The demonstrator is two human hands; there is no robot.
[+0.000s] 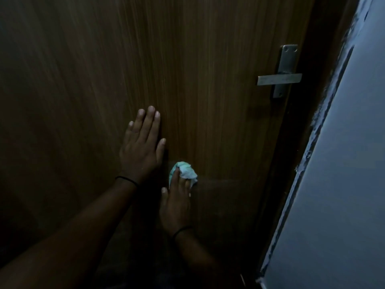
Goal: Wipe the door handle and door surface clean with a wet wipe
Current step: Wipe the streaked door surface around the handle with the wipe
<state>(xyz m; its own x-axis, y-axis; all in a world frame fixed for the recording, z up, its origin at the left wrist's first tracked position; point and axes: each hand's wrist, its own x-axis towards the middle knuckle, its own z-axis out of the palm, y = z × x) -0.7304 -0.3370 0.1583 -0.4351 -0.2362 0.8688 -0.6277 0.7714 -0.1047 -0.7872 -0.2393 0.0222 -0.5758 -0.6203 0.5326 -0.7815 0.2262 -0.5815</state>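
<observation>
Wet wipe (184, 171) | bunched, pinned to door (208, 80) by right hand (176, 205); left hand (141, 147) flat, fingers spread | lower panel being wiped; handle (279, 79) judged pending

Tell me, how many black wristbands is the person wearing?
2. One wristband circles the left wrist, below the left hand pressed flat on the door. The other wristband circles the right wrist, behind the right hand holding the wipe.
</observation>
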